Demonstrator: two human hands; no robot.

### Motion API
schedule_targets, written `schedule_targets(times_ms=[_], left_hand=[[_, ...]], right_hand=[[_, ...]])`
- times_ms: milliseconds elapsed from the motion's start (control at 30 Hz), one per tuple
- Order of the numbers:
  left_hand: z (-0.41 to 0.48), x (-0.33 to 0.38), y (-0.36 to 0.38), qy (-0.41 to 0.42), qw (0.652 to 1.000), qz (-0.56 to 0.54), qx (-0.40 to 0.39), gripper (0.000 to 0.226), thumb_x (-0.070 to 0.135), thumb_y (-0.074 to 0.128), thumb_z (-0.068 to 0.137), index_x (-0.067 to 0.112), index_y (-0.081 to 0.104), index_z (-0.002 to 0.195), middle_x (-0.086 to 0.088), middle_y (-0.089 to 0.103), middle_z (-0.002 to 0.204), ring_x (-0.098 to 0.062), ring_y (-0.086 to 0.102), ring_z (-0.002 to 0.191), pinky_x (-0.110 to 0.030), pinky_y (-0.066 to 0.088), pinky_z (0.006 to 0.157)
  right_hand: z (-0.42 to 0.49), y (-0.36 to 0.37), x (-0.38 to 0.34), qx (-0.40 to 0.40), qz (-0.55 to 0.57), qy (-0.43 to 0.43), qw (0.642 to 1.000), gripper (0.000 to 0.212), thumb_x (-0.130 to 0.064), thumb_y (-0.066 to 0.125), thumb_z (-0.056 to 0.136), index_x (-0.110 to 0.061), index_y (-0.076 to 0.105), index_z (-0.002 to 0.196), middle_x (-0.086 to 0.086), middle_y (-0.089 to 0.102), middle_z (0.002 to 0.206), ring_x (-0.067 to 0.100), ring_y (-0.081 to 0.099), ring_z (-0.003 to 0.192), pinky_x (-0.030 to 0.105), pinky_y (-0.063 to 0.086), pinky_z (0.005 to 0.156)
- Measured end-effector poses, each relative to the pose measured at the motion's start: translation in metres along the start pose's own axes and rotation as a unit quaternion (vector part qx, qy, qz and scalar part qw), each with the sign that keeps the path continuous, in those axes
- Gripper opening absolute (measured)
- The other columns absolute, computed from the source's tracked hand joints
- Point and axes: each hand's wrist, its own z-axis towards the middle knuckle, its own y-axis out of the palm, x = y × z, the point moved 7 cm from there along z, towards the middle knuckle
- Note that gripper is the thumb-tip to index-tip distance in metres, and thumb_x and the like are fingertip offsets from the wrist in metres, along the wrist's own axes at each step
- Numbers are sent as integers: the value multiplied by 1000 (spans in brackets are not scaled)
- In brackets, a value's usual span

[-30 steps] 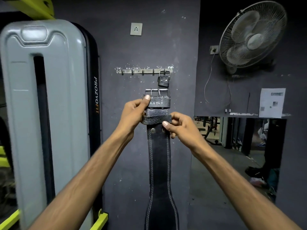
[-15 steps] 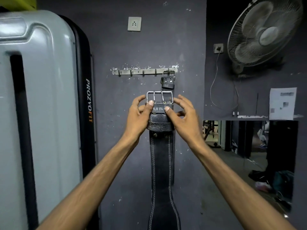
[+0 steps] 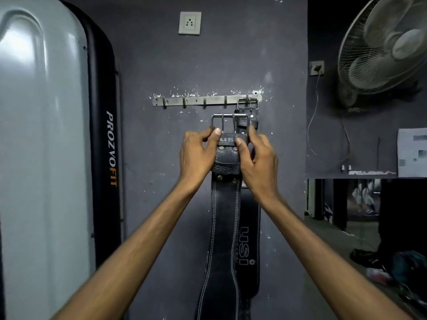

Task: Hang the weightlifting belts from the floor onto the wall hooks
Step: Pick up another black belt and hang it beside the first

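Observation:
I hold a black leather weightlifting belt (image 3: 223, 227) upright in front of the dark wall. My left hand (image 3: 198, 155) and my right hand (image 3: 256, 158) both pinch its top end just under the steel buckle (image 3: 230, 122). The buckle sits a little below the metal hook rail (image 3: 208, 100), under the hooks near the rail's right part. A second black belt (image 3: 248, 245) with white lettering hangs by its buckle from the rightmost hook, partly hidden behind the one I hold.
A grey and black gym machine cover (image 3: 46, 158) fills the left side. A wall socket (image 3: 189, 23) is above the rail. A wall fan (image 3: 383, 47) with a dangling cable is at upper right, and a mirror (image 3: 365, 215) below it.
Both hands have raised the belt, bringing its buckle closer to the hook rail. The view has moved nearer to the wall, and the hanging belt now shows behind.

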Motion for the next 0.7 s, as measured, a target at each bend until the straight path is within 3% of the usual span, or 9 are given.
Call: schedule_targets(times_ms=[100,200,267,400,533,700], left_hand=[[26,-12,18,38,999,8,37,39,41,51,102,15,70,124,-4,72,114,-17,63,100,-36,53,85],[51,-30,36,57,994,-41,89,50,39,60,97,18,55,142,7,74,101,-4,64,66,-30,56,71],[69,-45,51,70,989,-52,116,53,37,64,94,22,53,144,8,73,96,-4,58,57,-25,53,61],[112,-62,86,112,984,-6,137,40,26,59,99,14,60,137,0,65,96,-6,57,74,-16,46,68],[170,-72,121,132,974,148,108,34,23,48,103,0,62,124,-18,62,100,-33,59,94,-32,39,77],[229,-82,150,120,960,235,90,34,19,43,104,-7,59,118,-30,60,112,-44,58,104,-44,41,84]], right_hand=[[19,26,24,13,-35,-26,999,58,-38,48,105,-15,37,156,4,52,91,19,52,78,28,41,67],[39,50,52,12,-42,-37,998,60,-38,46,106,-16,30,159,-3,49,96,14,51,79,26,39,68],[56,63,72,8,-41,-40,998,60,-38,46,106,-16,29,160,-3,53,97,12,52,79,25,39,68],[97,90,110,2,-51,-59,997,59,-39,47,106,-20,30,160,8,68,119,12,60,86,28,50,72],[147,115,134,-25,-119,-80,989,58,-39,40,108,-17,27,160,10,63,116,25,60,95,34,43,71],[200,138,147,-65,-239,-102,963,60,-38,37,108,-5,27,157,23,57,140,42,61,117,47,48,89]])
